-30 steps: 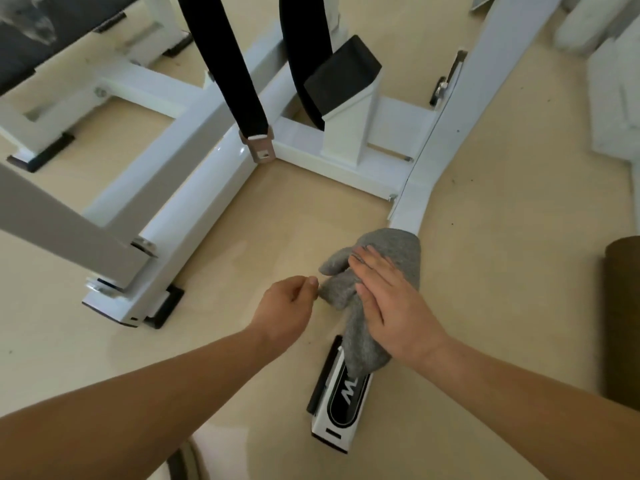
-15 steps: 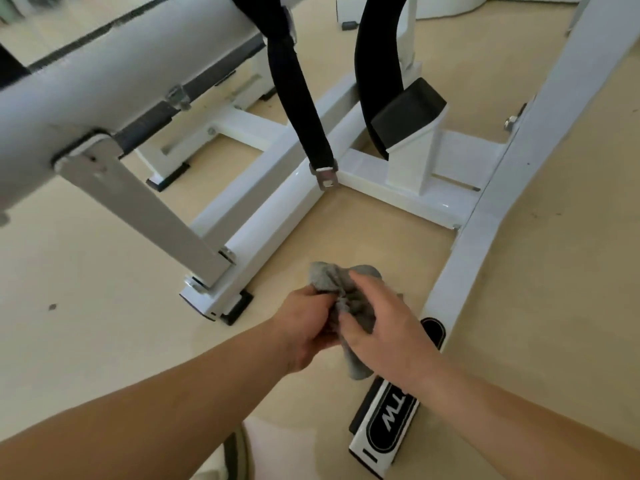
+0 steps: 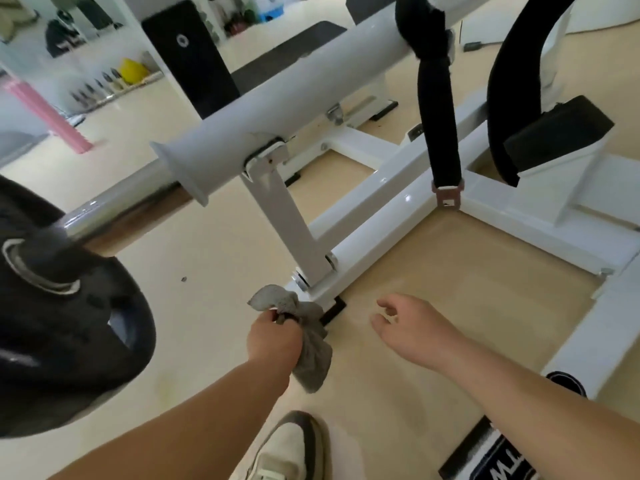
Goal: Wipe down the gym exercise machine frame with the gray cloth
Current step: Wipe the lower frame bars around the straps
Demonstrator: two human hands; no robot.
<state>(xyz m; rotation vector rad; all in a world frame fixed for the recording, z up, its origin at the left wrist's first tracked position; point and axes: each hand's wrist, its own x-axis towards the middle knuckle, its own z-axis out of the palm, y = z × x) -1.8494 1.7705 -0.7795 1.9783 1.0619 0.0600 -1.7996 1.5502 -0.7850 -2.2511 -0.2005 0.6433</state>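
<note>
Gripping the bunched gray cloth (image 3: 308, 355) in my left hand (image 3: 273, 341) alone now, just beside the white machine frame (image 3: 381, 233) foot, I've released my right hand (image 3: 412, 329), fingers loose and empty, so wiping here likely comes next.

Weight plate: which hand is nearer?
Left. The left hand, gripping the cloth, is just right of the plate. The right hand hovers open farther right, beyond the cloth, over the floor beside the frame.
</note>
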